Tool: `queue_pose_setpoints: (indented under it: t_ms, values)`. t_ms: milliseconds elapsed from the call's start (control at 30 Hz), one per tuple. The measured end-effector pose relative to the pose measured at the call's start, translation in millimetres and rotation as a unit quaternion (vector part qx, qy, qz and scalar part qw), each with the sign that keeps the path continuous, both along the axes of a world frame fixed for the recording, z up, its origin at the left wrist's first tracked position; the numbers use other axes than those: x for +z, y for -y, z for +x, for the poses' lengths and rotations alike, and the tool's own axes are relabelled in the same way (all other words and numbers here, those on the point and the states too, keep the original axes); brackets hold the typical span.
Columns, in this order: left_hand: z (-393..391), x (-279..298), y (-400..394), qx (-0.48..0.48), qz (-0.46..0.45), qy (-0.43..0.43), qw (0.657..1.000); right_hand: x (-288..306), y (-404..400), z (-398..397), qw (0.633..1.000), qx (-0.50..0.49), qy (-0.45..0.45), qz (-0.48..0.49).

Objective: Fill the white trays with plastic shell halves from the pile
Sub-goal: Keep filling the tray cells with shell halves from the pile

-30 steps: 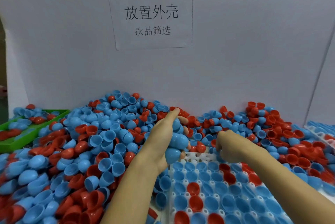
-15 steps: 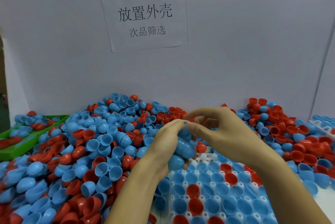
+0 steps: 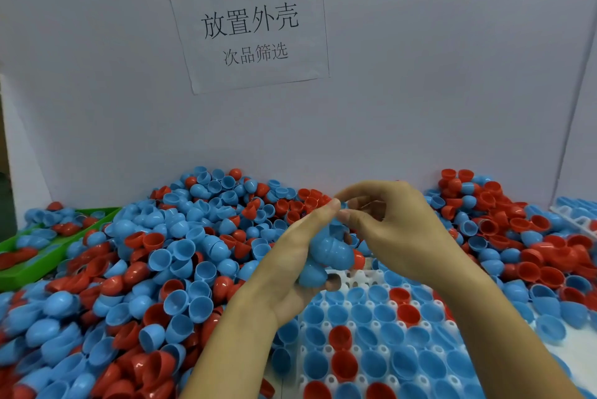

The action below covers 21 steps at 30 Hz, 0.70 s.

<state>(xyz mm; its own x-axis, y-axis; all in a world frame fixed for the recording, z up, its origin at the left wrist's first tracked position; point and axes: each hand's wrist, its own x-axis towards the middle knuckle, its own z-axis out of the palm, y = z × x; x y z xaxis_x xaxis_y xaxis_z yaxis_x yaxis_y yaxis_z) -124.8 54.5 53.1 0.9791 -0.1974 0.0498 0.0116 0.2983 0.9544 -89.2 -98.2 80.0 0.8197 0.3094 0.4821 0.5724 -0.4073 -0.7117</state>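
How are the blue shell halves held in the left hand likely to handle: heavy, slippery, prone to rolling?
The blue shell halves look thin, hollow and glossy, so probably light and somewhat slippery. The left hand cradles several at once, which suggests little weight. Their domed backs would likely roll or rock if dropped on the white tray.

The pile lies left and far of the tray. A bin sits far left; a sign hangs behind.

White tray cut off at bottom edge; left hand hides its near-left corner.
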Motion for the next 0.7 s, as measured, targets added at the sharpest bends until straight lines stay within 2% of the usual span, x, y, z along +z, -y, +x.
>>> queue_pose_setpoints:
  t_ms: [133,233,467,600,700]
  values:
    - [1,-2,-2,-0.006,0.055,0.05,0.997,-1,3,5,0.999,-0.031,-0.006,0.028]
    - [3,-5,-2,0.027,0.082,0.051,0.995,-1,8,7,0.998,-0.047,-0.012,0.03]
    - [6,-6,-8,0.022,0.032,0.046,0.998,-1,10,9,0.995,-0.06,-0.024,0.071]
    - [5,-6,-8,0.066,0.103,0.074,0.99,1,9,5,0.997,-0.056,-0.02,0.054]
    - [7,-7,-9,0.109,0.186,0.122,0.969,4,10,2,0.999,-0.052,-0.008,0.001]
